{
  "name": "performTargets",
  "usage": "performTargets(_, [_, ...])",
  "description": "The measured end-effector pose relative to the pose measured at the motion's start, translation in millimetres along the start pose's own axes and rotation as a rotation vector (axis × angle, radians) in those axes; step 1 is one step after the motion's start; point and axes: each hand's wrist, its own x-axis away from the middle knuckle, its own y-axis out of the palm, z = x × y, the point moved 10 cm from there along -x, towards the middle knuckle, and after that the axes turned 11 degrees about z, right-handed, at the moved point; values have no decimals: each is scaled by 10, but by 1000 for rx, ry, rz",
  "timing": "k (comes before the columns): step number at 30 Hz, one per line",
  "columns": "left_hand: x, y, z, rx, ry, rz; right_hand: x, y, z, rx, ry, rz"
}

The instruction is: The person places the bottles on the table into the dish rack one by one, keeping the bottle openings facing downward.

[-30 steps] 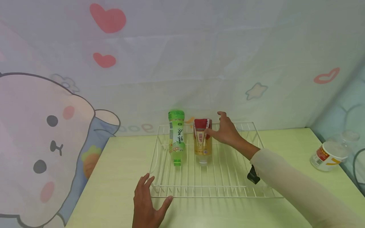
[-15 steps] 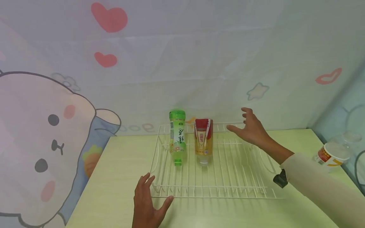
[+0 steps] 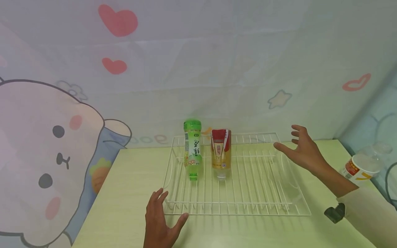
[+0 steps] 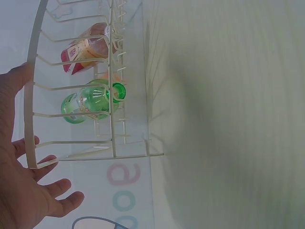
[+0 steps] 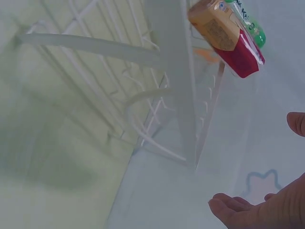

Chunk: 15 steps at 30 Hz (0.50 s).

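A white wire dish rack (image 3: 235,208) stands on the table. Inside it, two drink bottles are propped upside down, necks toward the front. One is a green tea bottle (image 3: 193,148); right of it is an amber bottle (image 3: 221,150) with a red and gold label. My left hand (image 3: 162,220) is at the rack's front left corner, thumb and fingers spread. In the left wrist view its thumb touches the rail (image 4: 29,109) and its fingertips reach past the corner. Nothing is in my right hand (image 3: 305,151), which hovers at the rack's right rear side, fingers loosely bent.
At the table's right edge stand a white tub (image 3: 366,165) with a red and yellow label and a clear container (image 3: 382,150) behind it. A dark cable (image 3: 389,182) runs near there. A printed cloth (image 3: 217,69) hangs directly behind the table.
My right hand has left the amber bottle and moved right, past the rack's right side. The bottles, rack and left hand stay in place.
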Motion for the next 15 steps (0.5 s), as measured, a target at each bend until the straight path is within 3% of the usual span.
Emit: performTargets(15, [-11,-38,27,15,21,12,302,-309,302,33,26,52])
